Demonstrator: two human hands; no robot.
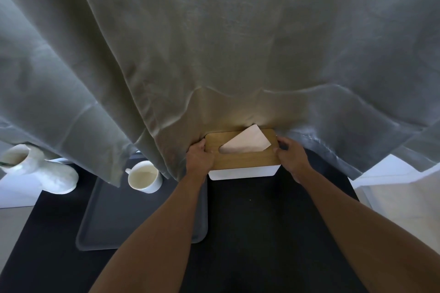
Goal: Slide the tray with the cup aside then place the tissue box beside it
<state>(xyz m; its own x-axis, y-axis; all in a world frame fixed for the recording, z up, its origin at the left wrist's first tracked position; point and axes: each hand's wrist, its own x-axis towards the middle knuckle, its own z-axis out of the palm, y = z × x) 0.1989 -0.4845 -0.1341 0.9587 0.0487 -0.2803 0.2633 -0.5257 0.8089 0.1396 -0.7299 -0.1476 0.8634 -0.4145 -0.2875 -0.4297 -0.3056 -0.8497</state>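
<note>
A white tissue box (242,172) with a wooden lid and a tissue sticking out of its slot sits at the far side of the dark table, against the curtain. My left hand (198,156) grips its left end and my right hand (291,154) grips its right end. To the left lies a dark grey tray (114,219). A white cup (144,176) stands at the tray's far edge, partly under the curtain hem. The box's left end is right beside the tray's right edge.
A grey curtain (214,43) hangs across the whole back and drapes onto the table. A white boot-shaped vase (40,169) stands at the far left. The dark table top (273,221) stretches toward me; pale floor shows at both sides.
</note>
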